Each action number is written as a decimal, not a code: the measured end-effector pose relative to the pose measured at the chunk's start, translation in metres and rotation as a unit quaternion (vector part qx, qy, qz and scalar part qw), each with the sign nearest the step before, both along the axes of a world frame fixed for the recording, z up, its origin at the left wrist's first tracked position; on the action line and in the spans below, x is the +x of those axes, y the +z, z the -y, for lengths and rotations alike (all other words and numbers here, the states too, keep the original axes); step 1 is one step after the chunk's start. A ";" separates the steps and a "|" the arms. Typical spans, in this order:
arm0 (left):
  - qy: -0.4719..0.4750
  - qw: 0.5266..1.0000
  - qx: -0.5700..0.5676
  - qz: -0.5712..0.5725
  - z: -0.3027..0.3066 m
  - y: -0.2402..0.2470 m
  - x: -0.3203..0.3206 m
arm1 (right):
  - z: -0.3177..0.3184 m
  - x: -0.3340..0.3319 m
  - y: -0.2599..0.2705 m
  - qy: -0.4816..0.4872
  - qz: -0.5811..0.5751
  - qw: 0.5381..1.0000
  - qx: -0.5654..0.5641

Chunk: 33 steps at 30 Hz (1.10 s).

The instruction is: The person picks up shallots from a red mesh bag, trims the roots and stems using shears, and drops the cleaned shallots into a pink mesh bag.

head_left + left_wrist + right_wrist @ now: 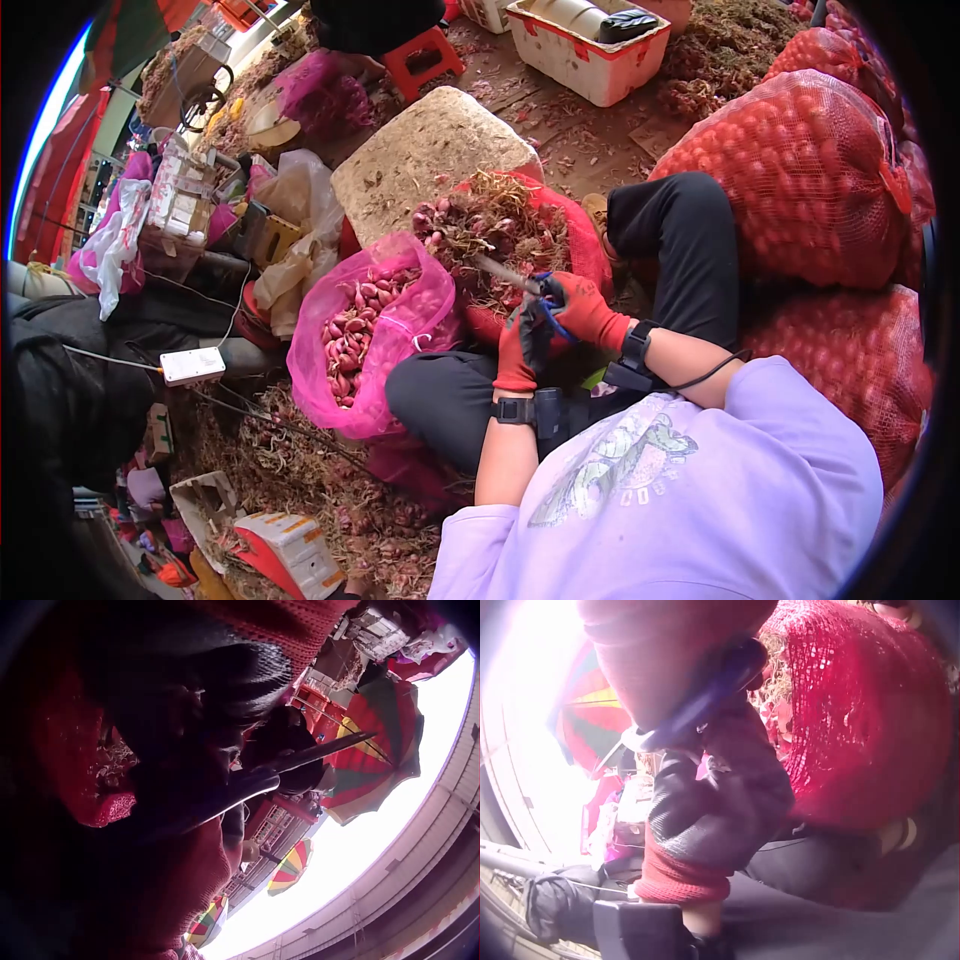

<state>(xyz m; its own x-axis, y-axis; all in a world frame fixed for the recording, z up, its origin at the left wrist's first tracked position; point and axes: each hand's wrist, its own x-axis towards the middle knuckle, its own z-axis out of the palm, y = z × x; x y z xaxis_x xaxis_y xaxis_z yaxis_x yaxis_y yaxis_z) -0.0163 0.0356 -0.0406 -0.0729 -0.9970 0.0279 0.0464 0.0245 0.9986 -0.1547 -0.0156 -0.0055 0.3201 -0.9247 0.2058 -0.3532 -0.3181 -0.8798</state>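
Observation:
Both hands wear red knit gloves with dark coated palms. My right hand [590, 318] grips a pair of scissors by blue handles [705, 701]; the blades [506, 272] point left over a red mesh sack [590, 232] of dry-stalked shallots [490, 225]. Close beside the handles is my left hand [523, 345], its fingers curled and thumb raised. In the right wrist view, a small pale-pink piece like a shallot [718, 762] shows between the left fingers, mostly hidden. A pink mesh bag [308, 352] stands left of the knee with trimmed shallots [350, 338] inside.
A worn foam slab [420, 145] lies beyond the red sack. Full red mesh sacks [790, 170] crowd the right side. Dry trimmings [290, 475] litter the ground at left. A white foam box [585, 65] and a red stool [425, 62] stand farther off.

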 end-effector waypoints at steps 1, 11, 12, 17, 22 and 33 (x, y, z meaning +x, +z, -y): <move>0.009 0.974 0.094 -0.205 0.001 -0.004 -0.001 | 0.003 0.004 -0.012 -0.034 0.047 0.996 0.062; 0.057 0.882 0.246 -0.398 0.013 -0.007 0.008 | 0.031 -0.022 -0.010 0.013 0.523 0.738 0.427; 0.000 0.912 0.217 -0.347 0.014 -0.019 0.004 | 0.032 -0.021 -0.003 0.037 0.515 0.740 0.432; 0.070 0.950 0.143 -0.268 0.009 0.011 -0.017 | 0.020 -0.021 -0.014 0.033 0.432 0.794 0.426; 0.126 0.952 0.186 -0.210 0.006 -0.002 -0.004 | 0.011 -0.018 0.010 -0.048 0.278 0.869 0.406; 0.007 0.996 -0.014 -0.085 0.002 -0.013 0.004 | -0.001 -0.024 0.021 0.100 -0.025 0.991 -0.084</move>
<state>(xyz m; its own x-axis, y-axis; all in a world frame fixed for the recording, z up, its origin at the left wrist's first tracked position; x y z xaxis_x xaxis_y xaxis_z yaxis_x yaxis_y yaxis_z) -0.0128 0.0337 -0.0536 -0.0518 -0.9965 0.0655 0.2146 0.0530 0.9753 -0.1789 -0.0150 0.0154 0.5066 -0.7962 0.3309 -0.3100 -0.5263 -0.7918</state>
